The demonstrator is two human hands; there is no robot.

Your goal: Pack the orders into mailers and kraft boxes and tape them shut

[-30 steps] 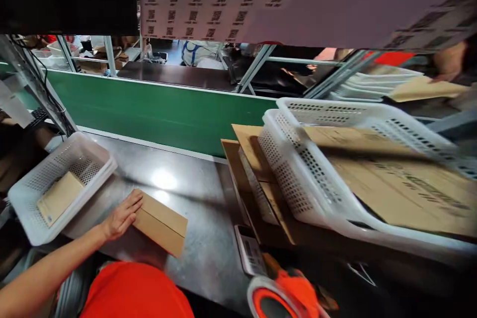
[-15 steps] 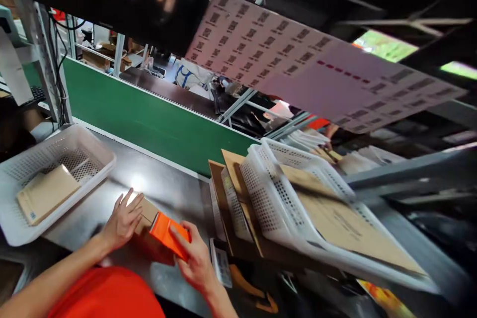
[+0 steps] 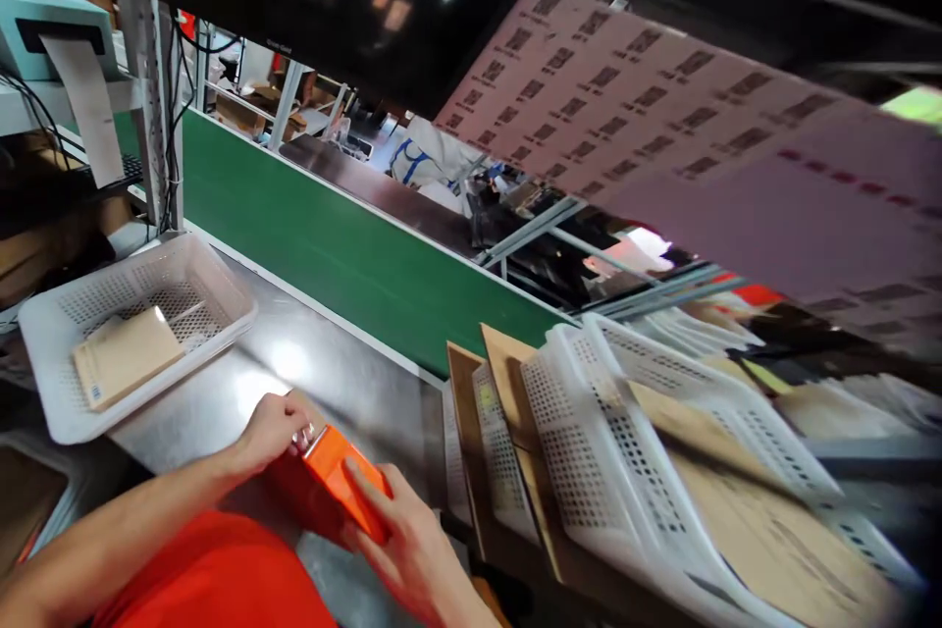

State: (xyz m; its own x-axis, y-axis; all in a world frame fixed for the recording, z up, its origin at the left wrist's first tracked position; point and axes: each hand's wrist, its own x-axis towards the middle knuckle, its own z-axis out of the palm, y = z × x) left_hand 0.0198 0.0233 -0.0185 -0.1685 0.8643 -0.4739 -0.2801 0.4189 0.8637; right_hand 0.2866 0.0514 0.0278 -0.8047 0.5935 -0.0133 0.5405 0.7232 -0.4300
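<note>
- The right hand (image 3: 403, 525) is gripping the orange tool (image 3: 342, 476) from the right, one digit crossing its upper face, another showing along its lower side.
- The left hand (image 3: 274, 430) is curling close by, fingers bent, fingertips glinting just beside the tool's front edge; whether they are pinching anything I cannot tell.
- The hands are lying near each other, the tool's front end coming between them.
- The tool is sitting over the box (image 3: 312, 410), which is mostly hiding under it and the left hand; only a tan patch is showing, and contact between the two is not clear.
- The tool is looking hard and glossy, so probably stiff, light enough for one hand, and a little slippery; a full wrap around its body is suiting it.
- That front edge may be sharp, so fingertips are safer kept behind it.
- The box is seeming like cardboard: likely fairly stiff, yet prone to denting under hard pressure. Its ends or edges are offering the best hold; its weight is staying a guess.
- The shiny bench (image 3: 383, 397) is giving little friction, I judge, so a steadying palm is helping.
</note>
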